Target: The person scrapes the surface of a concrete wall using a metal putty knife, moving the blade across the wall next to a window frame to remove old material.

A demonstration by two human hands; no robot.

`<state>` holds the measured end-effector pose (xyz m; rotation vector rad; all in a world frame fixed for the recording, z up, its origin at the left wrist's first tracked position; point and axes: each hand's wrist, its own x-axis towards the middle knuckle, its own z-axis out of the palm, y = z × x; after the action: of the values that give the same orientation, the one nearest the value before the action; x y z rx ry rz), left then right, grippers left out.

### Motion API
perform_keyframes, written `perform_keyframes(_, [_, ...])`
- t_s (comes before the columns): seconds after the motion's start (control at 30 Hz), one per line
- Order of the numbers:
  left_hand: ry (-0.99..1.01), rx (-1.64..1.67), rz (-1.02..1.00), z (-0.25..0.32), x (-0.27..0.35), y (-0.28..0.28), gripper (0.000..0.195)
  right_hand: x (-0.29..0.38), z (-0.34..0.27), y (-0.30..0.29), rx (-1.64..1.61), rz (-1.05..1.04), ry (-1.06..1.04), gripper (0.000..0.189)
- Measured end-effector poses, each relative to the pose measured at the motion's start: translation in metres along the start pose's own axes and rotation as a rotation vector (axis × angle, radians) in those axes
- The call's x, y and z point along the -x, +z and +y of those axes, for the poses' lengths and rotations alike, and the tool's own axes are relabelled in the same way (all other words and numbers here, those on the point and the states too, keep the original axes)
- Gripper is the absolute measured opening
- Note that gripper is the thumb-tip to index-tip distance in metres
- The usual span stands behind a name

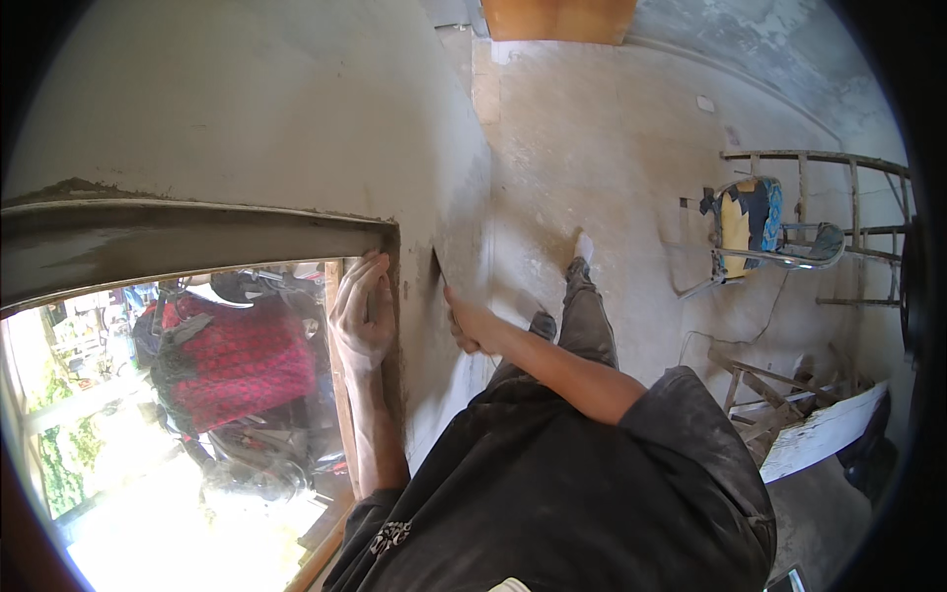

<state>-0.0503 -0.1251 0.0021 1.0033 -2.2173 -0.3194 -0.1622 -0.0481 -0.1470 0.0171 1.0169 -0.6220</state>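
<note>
My left hand (362, 311) rests with its fingers stretched out at the corner of the window opening, against the plastered reveal (393, 348), and no object shows in it. To its right, my right hand (471, 323) is closed around the handle of a thin flat-bladed tool, likely a putty knife (439, 268). The blade is seen nearly edge-on at the plastered wall (422, 311), beside a dark shadow. Most of the handle is hidden by my fingers. A wooden window frame (342, 385) stands just left of my left forearm.
Beyond the window lies a red checked cloth (244, 362) among clutter. On the right are a worn chair (747, 229) with torn padding, a ladder (803, 189), a trailing cable (762, 333) and a heap of broken wood (769, 399). The floor (629, 148) is dusty.
</note>
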Motion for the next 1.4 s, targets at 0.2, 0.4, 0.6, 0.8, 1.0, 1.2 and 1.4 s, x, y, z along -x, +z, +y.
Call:
perform_keyframes(0.2, [-0.008, 0.003, -0.002, -0.003, 0.001, 0.002, 0.021, -0.032, -0.010, -0.016, -0.119, -0.025, -0.018, 0.057])
perform_keyframes(0.4, [-0.032, 0.017, -0.016, -0.001, 0.001, 0.002, 0.019, -0.030, 0.010, -0.018, -0.097, -0.061, 0.092, 0.054])
perform_keyframes(0.6, [-0.004, -0.001, 0.007, -0.004, 0.001, 0.004, 0.021, -0.060, 0.002, -0.039, -0.097, -0.048, 0.085, 0.053])
perform_keyframes(0.8, [-0.005, -0.030, -0.020, 0.002, -0.004, 0.006, 0.020, -0.071, 0.032, -0.047, -0.086, -0.153, 0.078, 0.055])
perform_keyframes(1.0, [0.021, -0.070, -0.012, -0.005, -0.001, 0.005, 0.019, -0.074, 0.006, -0.038, -0.051, -0.004, 0.084, 0.056])
perform_keyframes(1.2, [-0.014, -0.088, -0.022, 0.001, -0.002, 0.006, 0.018, -0.062, 0.018, -0.046, 0.087, -0.092, -0.037, 0.055])
perform_keyframes(1.4, [-0.004, -0.092, -0.024, -0.003, -0.002, 0.010, 0.018, -0.082, -0.020, -0.059, -0.113, -0.024, 0.057, 0.058])
